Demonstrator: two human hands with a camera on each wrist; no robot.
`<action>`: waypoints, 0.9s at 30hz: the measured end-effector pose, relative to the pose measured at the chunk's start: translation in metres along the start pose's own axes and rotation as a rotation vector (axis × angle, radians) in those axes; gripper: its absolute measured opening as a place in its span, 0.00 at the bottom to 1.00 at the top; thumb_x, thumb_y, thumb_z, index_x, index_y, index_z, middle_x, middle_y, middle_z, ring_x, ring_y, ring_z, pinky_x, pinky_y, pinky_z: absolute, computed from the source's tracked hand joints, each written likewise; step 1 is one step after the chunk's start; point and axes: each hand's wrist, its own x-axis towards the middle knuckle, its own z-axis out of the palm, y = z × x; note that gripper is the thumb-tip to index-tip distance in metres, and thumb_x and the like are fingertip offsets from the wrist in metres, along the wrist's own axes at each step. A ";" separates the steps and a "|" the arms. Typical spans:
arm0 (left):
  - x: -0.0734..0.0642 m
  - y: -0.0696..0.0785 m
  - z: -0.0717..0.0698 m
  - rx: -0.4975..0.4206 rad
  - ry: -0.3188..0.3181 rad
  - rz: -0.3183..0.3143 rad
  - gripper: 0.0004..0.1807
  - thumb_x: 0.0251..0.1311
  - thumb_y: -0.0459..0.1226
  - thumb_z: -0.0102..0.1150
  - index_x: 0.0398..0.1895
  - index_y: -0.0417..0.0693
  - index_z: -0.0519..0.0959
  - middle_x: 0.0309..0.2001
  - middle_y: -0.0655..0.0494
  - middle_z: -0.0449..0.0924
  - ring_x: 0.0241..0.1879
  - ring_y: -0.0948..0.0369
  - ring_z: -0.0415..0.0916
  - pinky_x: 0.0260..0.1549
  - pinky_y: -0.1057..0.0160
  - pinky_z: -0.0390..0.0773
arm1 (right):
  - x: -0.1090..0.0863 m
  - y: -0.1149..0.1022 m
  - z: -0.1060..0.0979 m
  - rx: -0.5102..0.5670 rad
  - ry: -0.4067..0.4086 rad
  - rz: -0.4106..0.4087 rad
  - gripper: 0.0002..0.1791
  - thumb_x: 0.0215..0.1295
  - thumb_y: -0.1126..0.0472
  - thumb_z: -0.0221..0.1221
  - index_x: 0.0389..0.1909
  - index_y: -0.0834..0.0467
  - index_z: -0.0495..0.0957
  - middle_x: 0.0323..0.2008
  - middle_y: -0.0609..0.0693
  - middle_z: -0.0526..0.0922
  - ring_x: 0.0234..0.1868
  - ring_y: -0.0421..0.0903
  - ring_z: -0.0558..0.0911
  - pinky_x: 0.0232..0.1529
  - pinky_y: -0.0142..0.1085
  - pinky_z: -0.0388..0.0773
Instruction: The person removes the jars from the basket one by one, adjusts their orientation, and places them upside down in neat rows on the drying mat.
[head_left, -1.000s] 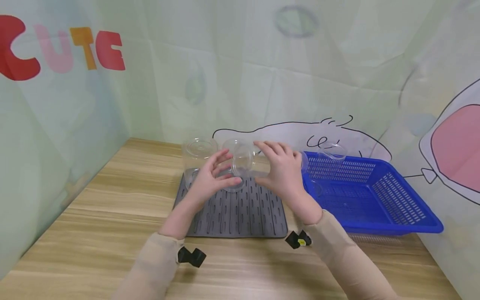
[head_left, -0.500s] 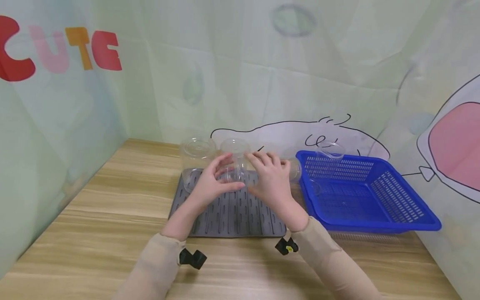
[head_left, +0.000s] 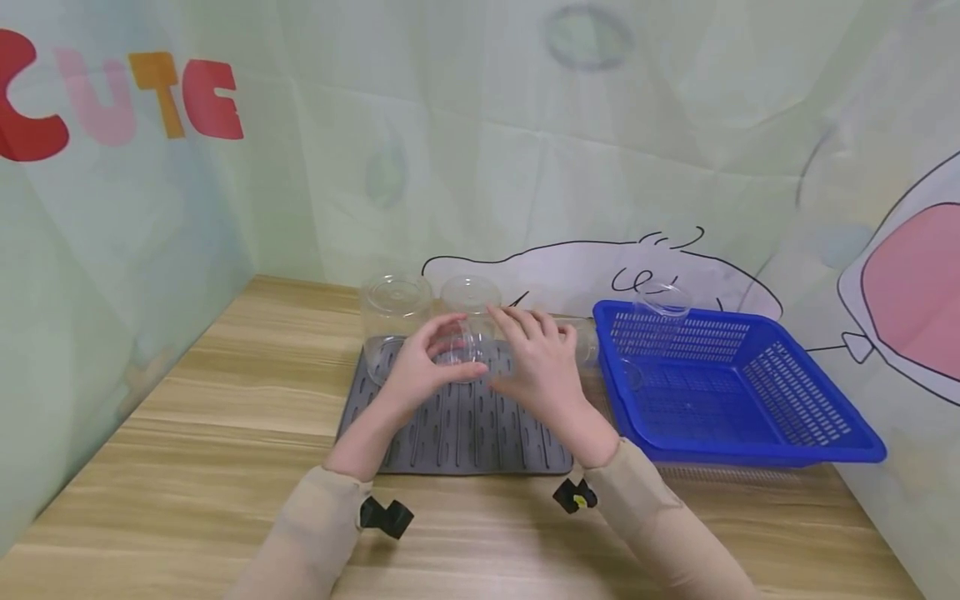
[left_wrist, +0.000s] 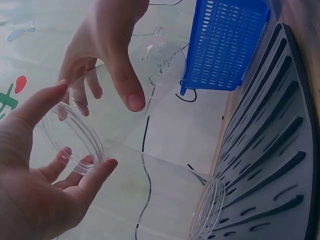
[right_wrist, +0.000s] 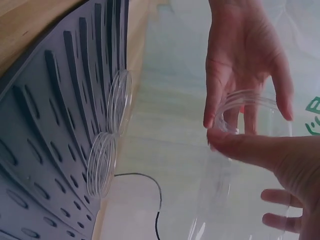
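Both hands hold a clear plastic jar (head_left: 581, 342) lying sideways in the air above the grey ridged mat (head_left: 472, 442). My right hand (head_left: 543, 358) grips its body, thumb on the near side. Around the threaded mouth (left_wrist: 82, 137) curl the fingers and thumb of my left hand (head_left: 416, 367). In the left wrist view, my left hand (left_wrist: 50, 185) has its thumb above the rim and its fingers below. Two more clear jars stand mouth down on the mat: a left one (head_left: 396, 312) and a right one (head_left: 470, 292), partly hidden by the hands.
A blue plastic basket (head_left: 780, 454) stands to the right of the mat on the wooden table (head_left: 225, 417). Another clear jar (head_left: 662, 304) shows at its back left corner. A printed cloth (head_left: 465, 167) hangs close behind the table.
My right hand has moved left and slightly down with the sideways jar, bringing its mouth between my left fingers. Over the last half second, both hands have barely moved.
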 end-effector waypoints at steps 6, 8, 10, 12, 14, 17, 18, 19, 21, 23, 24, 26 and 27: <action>0.001 0.000 -0.004 -0.004 0.009 0.010 0.42 0.53 0.34 0.69 0.72 0.47 0.62 0.70 0.44 0.63 0.67 0.46 0.65 0.62 0.44 0.73 | -0.003 0.015 -0.005 0.053 0.151 -0.075 0.59 0.26 0.44 0.82 0.67 0.54 0.69 0.61 0.55 0.76 0.64 0.58 0.70 0.60 0.64 0.66; 0.001 0.001 -0.005 -0.011 0.019 0.016 0.42 0.53 0.34 0.68 0.72 0.47 0.62 0.70 0.44 0.63 0.68 0.45 0.64 0.63 0.42 0.72 | -0.003 0.021 -0.008 0.101 0.222 -0.095 0.58 0.25 0.43 0.82 0.66 0.56 0.70 0.61 0.56 0.76 0.65 0.59 0.69 0.62 0.66 0.64; 0.001 0.001 -0.007 -0.032 0.028 0.027 0.42 0.52 0.33 0.68 0.72 0.46 0.61 0.70 0.44 0.62 0.69 0.44 0.62 0.64 0.41 0.70 | -0.003 0.027 -0.011 0.183 0.285 -0.097 0.57 0.27 0.44 0.81 0.65 0.59 0.70 0.62 0.57 0.76 0.67 0.60 0.67 0.66 0.67 0.60; 0.001 0.002 -0.009 -0.069 0.036 0.037 0.42 0.52 0.31 0.66 0.72 0.45 0.60 0.71 0.43 0.62 0.70 0.44 0.61 0.66 0.40 0.68 | -0.003 0.034 -0.013 0.285 0.334 -0.067 0.56 0.34 0.38 0.76 0.65 0.61 0.70 0.63 0.59 0.74 0.69 0.62 0.65 0.69 0.67 0.55; 0.001 0.003 -0.011 -0.121 0.044 0.053 0.43 0.52 0.29 0.65 0.72 0.43 0.59 0.71 0.42 0.61 0.70 0.44 0.61 0.66 0.42 0.68 | -0.004 0.039 -0.016 0.399 0.372 -0.005 0.56 0.40 0.31 0.70 0.67 0.62 0.67 0.65 0.61 0.72 0.71 0.62 0.62 0.72 0.64 0.51; 0.001 0.005 -0.012 -0.192 0.056 0.082 0.43 0.52 0.26 0.62 0.73 0.40 0.56 0.70 0.41 0.62 0.69 0.46 0.62 0.66 0.50 0.71 | -0.005 0.046 -0.018 0.597 0.401 0.133 0.57 0.45 0.27 0.65 0.70 0.59 0.63 0.70 0.58 0.67 0.74 0.57 0.59 0.75 0.57 0.50; 0.001 0.005 -0.013 -0.212 0.060 0.093 0.42 0.52 0.26 0.61 0.73 0.39 0.56 0.70 0.41 0.61 0.69 0.46 0.62 0.65 0.54 0.72 | -0.006 0.048 -0.018 0.671 0.400 0.182 0.57 0.45 0.29 0.67 0.72 0.58 0.61 0.71 0.56 0.65 0.74 0.54 0.58 0.76 0.55 0.51; 0.001 0.005 -0.013 -0.232 0.063 0.108 0.42 0.53 0.25 0.60 0.73 0.38 0.55 0.70 0.40 0.61 0.69 0.46 0.63 0.63 0.57 0.74 | -0.007 0.050 -0.019 0.745 0.393 0.227 0.57 0.47 0.33 0.69 0.73 0.56 0.59 0.73 0.55 0.63 0.75 0.51 0.57 0.76 0.53 0.51; 0.001 0.005 -0.012 -0.266 0.067 0.135 0.42 0.54 0.24 0.58 0.73 0.37 0.54 0.71 0.39 0.60 0.69 0.46 0.63 0.62 0.63 0.75 | -0.007 0.053 -0.019 0.908 0.374 0.305 0.57 0.49 0.42 0.72 0.76 0.55 0.54 0.75 0.52 0.58 0.76 0.49 0.56 0.77 0.53 0.51; 0.001 0.005 -0.012 -0.294 0.071 0.159 0.41 0.54 0.24 0.57 0.72 0.35 0.53 0.71 0.37 0.59 0.69 0.45 0.62 0.61 0.65 0.75 | -0.007 0.056 -0.018 1.072 0.350 0.362 0.59 0.48 0.48 0.74 0.77 0.54 0.49 0.76 0.52 0.55 0.77 0.48 0.54 0.76 0.54 0.52; 0.002 0.005 -0.011 -0.307 0.071 0.169 0.41 0.54 0.24 0.57 0.72 0.35 0.53 0.71 0.36 0.58 0.69 0.45 0.62 0.61 0.65 0.75 | -0.006 0.057 -0.018 1.151 0.341 0.383 0.62 0.46 0.48 0.75 0.77 0.54 0.46 0.77 0.53 0.53 0.77 0.49 0.53 0.77 0.54 0.52; 0.002 0.004 -0.010 -0.338 0.067 0.182 0.41 0.54 0.24 0.57 0.72 0.34 0.52 0.71 0.36 0.58 0.68 0.47 0.63 0.61 0.65 0.76 | -0.006 0.057 -0.016 1.305 0.323 0.418 0.67 0.42 0.47 0.77 0.78 0.55 0.43 0.77 0.55 0.51 0.77 0.52 0.53 0.76 0.52 0.55; 0.002 0.004 -0.009 -0.351 0.064 0.185 0.41 0.54 0.24 0.56 0.72 0.34 0.52 0.71 0.36 0.58 0.68 0.48 0.64 0.60 0.65 0.76 | -0.006 0.057 -0.014 1.373 0.313 0.432 0.71 0.39 0.43 0.77 0.78 0.55 0.42 0.77 0.56 0.50 0.77 0.54 0.53 0.75 0.50 0.58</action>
